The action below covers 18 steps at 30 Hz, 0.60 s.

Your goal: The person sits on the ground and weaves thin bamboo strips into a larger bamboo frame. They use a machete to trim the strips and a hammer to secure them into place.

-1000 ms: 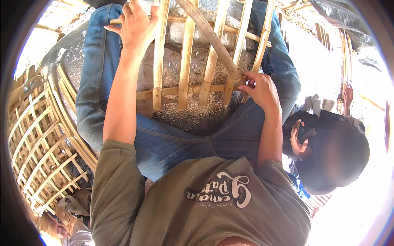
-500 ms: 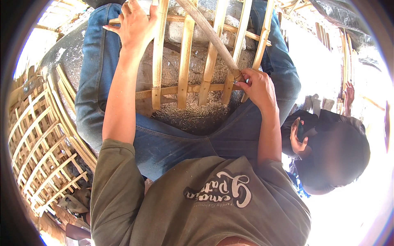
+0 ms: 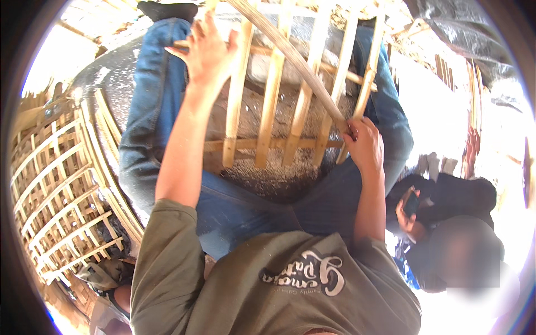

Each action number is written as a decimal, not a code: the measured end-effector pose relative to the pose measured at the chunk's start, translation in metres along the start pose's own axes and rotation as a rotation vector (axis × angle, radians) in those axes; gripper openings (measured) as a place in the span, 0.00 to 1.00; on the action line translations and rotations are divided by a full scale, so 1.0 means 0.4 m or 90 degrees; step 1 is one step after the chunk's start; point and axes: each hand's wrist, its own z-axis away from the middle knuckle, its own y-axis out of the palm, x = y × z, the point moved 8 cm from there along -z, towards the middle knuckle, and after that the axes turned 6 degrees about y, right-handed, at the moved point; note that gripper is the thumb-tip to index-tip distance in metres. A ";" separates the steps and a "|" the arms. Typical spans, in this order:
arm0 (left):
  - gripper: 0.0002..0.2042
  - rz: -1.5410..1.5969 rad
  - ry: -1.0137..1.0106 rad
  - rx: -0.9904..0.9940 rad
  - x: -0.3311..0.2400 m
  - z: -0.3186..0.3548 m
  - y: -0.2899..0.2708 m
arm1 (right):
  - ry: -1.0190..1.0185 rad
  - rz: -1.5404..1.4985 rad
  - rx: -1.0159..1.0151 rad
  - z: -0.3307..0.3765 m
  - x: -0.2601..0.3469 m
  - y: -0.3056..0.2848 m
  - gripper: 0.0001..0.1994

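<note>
A bamboo slat frame [image 3: 270, 109] spans the space between my legs, its several slats fixed across two crosspieces. Over it runs a long wooden stick [image 3: 296, 58], slanting from the top edge down to the right. My right hand [image 3: 367, 146] pinches the stick's lower end, close to the lower crosspiece [image 3: 245, 144]. Up at the left, my left hand [image 3: 209, 58] is open with fingers spread, beside the leftmost slat and over the end of the upper crosspiece. Whether its palm touches the frame is hidden.
Beneath the frame is a dark, rough rounded surface [image 3: 109, 72]. Woven bamboo panels [image 3: 56, 190] stand at the left. At the right, another person holds a phone [image 3: 411, 205]. Black sheeting [image 3: 463, 28] hangs at the upper right.
The whole view has shifted, so frame, hands and legs appear lower and farther right. My right hand stays at the stick's end. The other person's head and phone hand appear lower.
</note>
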 end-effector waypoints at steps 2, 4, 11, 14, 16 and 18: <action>0.38 0.000 0.005 -0.013 -0.006 0.003 -0.007 | 0.010 -0.011 0.020 -0.008 -0.010 0.019 0.13; 0.38 -0.006 0.036 -0.038 -0.021 0.009 -0.019 | 0.011 -0.001 0.026 -0.007 -0.007 0.025 0.14; 0.35 -0.051 0.023 -0.006 -0.027 0.015 -0.016 | 0.002 0.006 -0.001 0.004 0.022 0.008 0.17; 0.35 -0.043 0.045 -0.022 -0.032 0.015 -0.023 | 0.002 0.012 -0.012 0.004 0.025 -0.003 0.18; 0.35 -0.035 0.056 -0.033 -0.025 0.014 -0.020 | 0.003 0.016 -0.035 0.000 0.026 -0.013 0.18; 0.35 -0.029 0.061 -0.027 -0.027 0.014 -0.017 | 0.014 0.023 -0.064 -0.001 0.018 -0.023 0.17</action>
